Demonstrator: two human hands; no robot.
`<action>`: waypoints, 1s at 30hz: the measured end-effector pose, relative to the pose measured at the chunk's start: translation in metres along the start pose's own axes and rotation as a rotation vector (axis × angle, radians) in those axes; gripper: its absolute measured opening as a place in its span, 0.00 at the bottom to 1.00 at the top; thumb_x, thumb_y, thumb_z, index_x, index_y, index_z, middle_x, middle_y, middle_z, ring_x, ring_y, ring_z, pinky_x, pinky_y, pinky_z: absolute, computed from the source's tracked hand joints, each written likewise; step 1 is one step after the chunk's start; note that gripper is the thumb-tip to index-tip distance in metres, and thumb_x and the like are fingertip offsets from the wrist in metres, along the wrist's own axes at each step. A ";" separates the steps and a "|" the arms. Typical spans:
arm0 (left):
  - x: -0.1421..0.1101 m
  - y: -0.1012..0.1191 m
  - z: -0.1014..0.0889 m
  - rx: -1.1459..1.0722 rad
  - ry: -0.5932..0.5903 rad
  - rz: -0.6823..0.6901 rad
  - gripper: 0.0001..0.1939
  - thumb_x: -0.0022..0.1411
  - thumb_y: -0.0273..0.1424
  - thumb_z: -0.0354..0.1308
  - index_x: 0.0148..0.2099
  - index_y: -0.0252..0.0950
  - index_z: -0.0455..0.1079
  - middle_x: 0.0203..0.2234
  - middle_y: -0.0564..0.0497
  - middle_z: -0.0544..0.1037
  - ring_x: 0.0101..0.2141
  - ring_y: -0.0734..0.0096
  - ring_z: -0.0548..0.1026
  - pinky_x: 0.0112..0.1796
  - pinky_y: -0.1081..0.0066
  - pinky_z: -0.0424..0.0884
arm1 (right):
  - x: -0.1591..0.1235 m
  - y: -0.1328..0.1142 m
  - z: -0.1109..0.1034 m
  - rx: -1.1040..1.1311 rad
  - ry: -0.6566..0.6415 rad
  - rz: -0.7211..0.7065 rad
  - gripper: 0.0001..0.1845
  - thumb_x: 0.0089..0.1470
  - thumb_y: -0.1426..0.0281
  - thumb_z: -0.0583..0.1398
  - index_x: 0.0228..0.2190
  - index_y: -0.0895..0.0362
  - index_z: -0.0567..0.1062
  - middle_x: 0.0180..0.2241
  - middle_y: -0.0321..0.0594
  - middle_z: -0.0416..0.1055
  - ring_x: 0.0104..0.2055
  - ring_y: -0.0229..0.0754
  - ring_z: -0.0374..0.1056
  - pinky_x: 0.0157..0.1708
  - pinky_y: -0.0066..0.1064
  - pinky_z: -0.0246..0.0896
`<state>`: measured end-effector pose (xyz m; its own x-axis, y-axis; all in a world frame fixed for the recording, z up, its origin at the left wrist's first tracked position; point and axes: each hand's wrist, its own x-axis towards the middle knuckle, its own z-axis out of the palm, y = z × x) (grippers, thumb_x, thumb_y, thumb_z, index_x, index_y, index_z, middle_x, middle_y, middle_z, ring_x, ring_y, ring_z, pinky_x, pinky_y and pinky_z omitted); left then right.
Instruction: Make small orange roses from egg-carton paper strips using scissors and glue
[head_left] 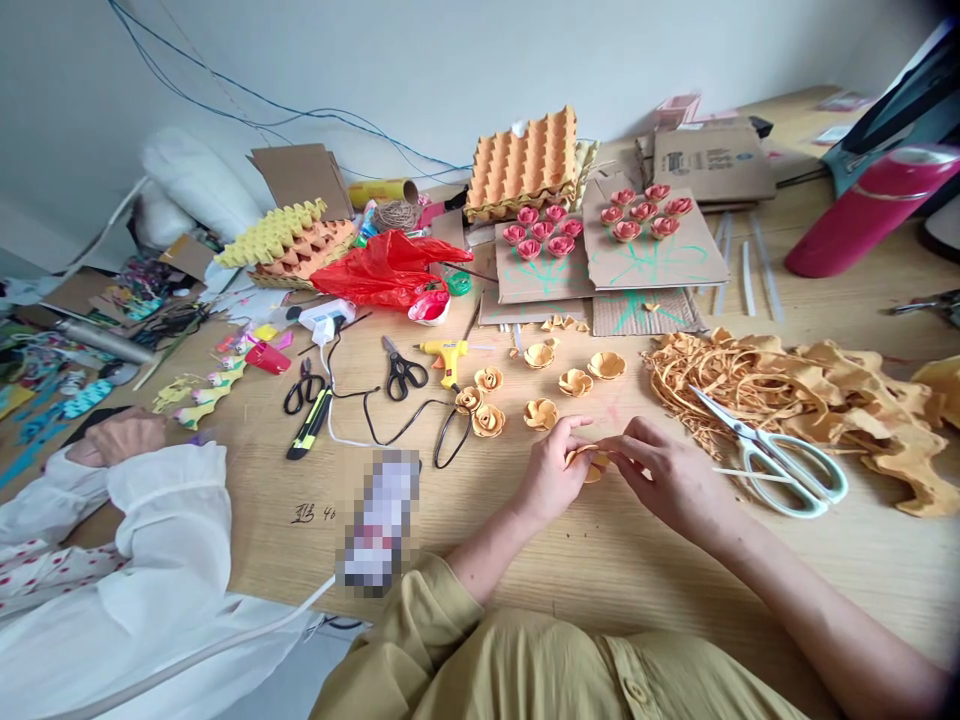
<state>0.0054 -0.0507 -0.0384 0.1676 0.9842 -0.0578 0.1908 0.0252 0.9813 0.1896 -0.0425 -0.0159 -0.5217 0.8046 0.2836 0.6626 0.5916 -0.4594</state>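
My left hand (551, 470) and my right hand (664, 475) meet over the wooden table (600, 570), both pinching one small tan egg-carton flower piece (587, 461) between the fingertips. Just beyond them lie several finished tan paper flowers (541, 413), with one more (606, 365) farther back. Large white-handled scissors (780, 462) rest to the right of my right hand, partly on a heap of tan carton scraps (810, 385).
Another person's hand (124, 435) and white sleeve (150, 540) rest at the left edge. A yellow glue gun (446, 355), black scissors (401, 370), a utility knife (311, 425), cardboard sheets with pink flowers (600, 235), egg trays (525, 160), a red bag (390, 265) and a pink bottle (870, 205) crowd the table.
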 end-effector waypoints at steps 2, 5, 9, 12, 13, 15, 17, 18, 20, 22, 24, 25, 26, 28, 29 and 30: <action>0.000 0.001 0.000 -0.018 -0.004 -0.004 0.18 0.65 0.25 0.57 0.57 0.36 0.66 0.33 0.50 0.84 0.34 0.67 0.83 0.42 0.68 0.76 | -0.001 0.001 0.000 -0.021 -0.006 -0.007 0.15 0.65 0.71 0.52 0.41 0.53 0.79 0.31 0.39 0.68 0.26 0.36 0.65 0.27 0.27 0.57; 0.001 0.000 0.000 -0.062 -0.013 -0.018 0.17 0.65 0.26 0.57 0.56 0.36 0.67 0.30 0.50 0.83 0.34 0.66 0.83 0.41 0.68 0.76 | -0.003 0.001 0.002 -0.104 -0.009 -0.028 0.15 0.65 0.71 0.53 0.38 0.53 0.79 0.32 0.40 0.68 0.27 0.36 0.65 0.25 0.27 0.53; 0.001 -0.001 -0.001 -0.105 -0.035 -0.028 0.15 0.67 0.28 0.57 0.55 0.35 0.66 0.30 0.49 0.83 0.35 0.66 0.83 0.40 0.69 0.76 | -0.004 0.000 0.003 -0.221 0.012 -0.064 0.15 0.66 0.70 0.53 0.36 0.53 0.80 0.32 0.40 0.68 0.27 0.37 0.65 0.25 0.29 0.51; 0.000 0.000 -0.001 -0.070 -0.006 -0.001 0.15 0.67 0.27 0.56 0.55 0.35 0.66 0.33 0.48 0.84 0.36 0.66 0.83 0.40 0.69 0.76 | -0.003 0.000 0.003 -0.156 0.025 -0.029 0.14 0.66 0.69 0.53 0.40 0.54 0.79 0.32 0.39 0.68 0.27 0.36 0.66 0.26 0.29 0.54; 0.000 0.000 -0.001 -0.053 0.002 0.015 0.14 0.67 0.28 0.56 0.55 0.35 0.66 0.34 0.47 0.84 0.36 0.66 0.83 0.41 0.70 0.76 | -0.002 0.000 0.003 -0.120 0.028 -0.015 0.14 0.66 0.69 0.53 0.42 0.54 0.79 0.33 0.39 0.68 0.27 0.36 0.66 0.27 0.28 0.55; 0.000 -0.001 0.000 -0.045 0.018 0.047 0.12 0.67 0.28 0.56 0.53 0.36 0.67 0.37 0.46 0.84 0.37 0.67 0.83 0.40 0.70 0.76 | -0.001 0.001 0.003 -0.070 0.033 -0.002 0.14 0.67 0.69 0.53 0.43 0.54 0.79 0.32 0.39 0.68 0.27 0.36 0.66 0.28 0.28 0.58; 0.000 -0.003 0.000 -0.053 0.031 0.065 0.07 0.66 0.29 0.58 0.47 0.35 0.69 0.36 0.46 0.83 0.37 0.66 0.83 0.39 0.71 0.76 | -0.001 0.002 0.003 -0.055 0.032 -0.002 0.14 0.67 0.68 0.53 0.42 0.54 0.79 0.32 0.39 0.68 0.28 0.36 0.66 0.29 0.29 0.59; 0.000 -0.004 0.001 -0.056 0.038 0.066 0.05 0.65 0.29 0.59 0.43 0.35 0.69 0.35 0.47 0.83 0.36 0.66 0.83 0.39 0.71 0.76 | -0.001 0.003 0.003 -0.053 0.030 -0.001 0.14 0.66 0.68 0.53 0.42 0.54 0.79 0.32 0.39 0.68 0.28 0.36 0.66 0.29 0.29 0.58; 0.001 -0.007 0.001 -0.063 0.038 0.058 0.03 0.64 0.28 0.60 0.39 0.35 0.70 0.33 0.48 0.82 0.36 0.66 0.83 0.38 0.72 0.75 | -0.002 0.004 0.003 -0.048 0.021 0.006 0.13 0.66 0.68 0.54 0.41 0.54 0.79 0.32 0.39 0.68 0.28 0.36 0.66 0.29 0.29 0.58; 0.002 -0.009 0.002 -0.076 0.023 0.046 0.02 0.64 0.29 0.60 0.38 0.35 0.70 0.32 0.48 0.82 0.35 0.66 0.82 0.37 0.72 0.75 | -0.003 0.005 0.003 -0.041 0.006 0.017 0.13 0.66 0.68 0.54 0.41 0.53 0.79 0.33 0.39 0.69 0.28 0.36 0.66 0.28 0.29 0.58; 0.002 -0.010 0.002 -0.106 0.014 0.035 0.03 0.64 0.30 0.60 0.38 0.35 0.71 0.32 0.48 0.82 0.34 0.66 0.82 0.36 0.72 0.75 | -0.003 0.004 0.003 -0.051 -0.005 0.022 0.12 0.66 0.68 0.54 0.40 0.53 0.78 0.33 0.39 0.69 0.27 0.35 0.66 0.28 0.28 0.57; 0.002 -0.010 0.002 -0.119 0.011 0.029 0.04 0.64 0.30 0.60 0.38 0.35 0.71 0.32 0.48 0.82 0.34 0.67 0.82 0.36 0.72 0.75 | -0.003 0.003 0.003 -0.074 -0.002 0.018 0.13 0.66 0.69 0.54 0.38 0.53 0.78 0.33 0.39 0.69 0.27 0.36 0.66 0.27 0.29 0.56; 0.002 -0.009 0.002 -0.132 0.008 0.021 0.04 0.64 0.30 0.60 0.38 0.34 0.71 0.31 0.48 0.82 0.33 0.67 0.82 0.35 0.73 0.75 | -0.004 0.002 0.003 -0.111 0.004 0.004 0.13 0.66 0.69 0.54 0.37 0.54 0.78 0.32 0.39 0.68 0.27 0.36 0.66 0.27 0.29 0.55; 0.002 -0.006 0.001 -0.158 -0.003 0.005 0.03 0.63 0.29 0.60 0.37 0.34 0.71 0.29 0.49 0.82 0.32 0.67 0.82 0.34 0.73 0.75 | -0.003 0.000 0.003 -0.200 0.025 -0.043 0.14 0.66 0.70 0.53 0.34 0.54 0.78 0.31 0.39 0.68 0.27 0.38 0.65 0.27 0.30 0.54; 0.002 -0.004 0.000 -0.165 -0.008 0.003 0.03 0.63 0.29 0.60 0.37 0.34 0.71 0.29 0.49 0.82 0.31 0.68 0.82 0.34 0.73 0.75 | -0.003 -0.001 0.003 -0.234 0.036 -0.063 0.15 0.66 0.71 0.53 0.33 0.54 0.78 0.30 0.40 0.67 0.28 0.38 0.65 0.28 0.31 0.54; 0.001 -0.003 0.000 -0.162 -0.005 0.008 0.03 0.63 0.28 0.60 0.37 0.34 0.71 0.28 0.49 0.82 0.31 0.68 0.81 0.34 0.73 0.74 | -0.003 -0.002 0.003 -0.248 0.044 -0.072 0.15 0.66 0.71 0.53 0.33 0.54 0.78 0.30 0.40 0.68 0.28 0.38 0.65 0.28 0.31 0.54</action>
<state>0.0047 -0.0497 -0.0416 0.1736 0.9835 -0.0501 0.0311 0.0454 0.9985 0.1885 -0.0458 -0.0181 -0.5519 0.7584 0.3466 0.7390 0.6374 -0.2180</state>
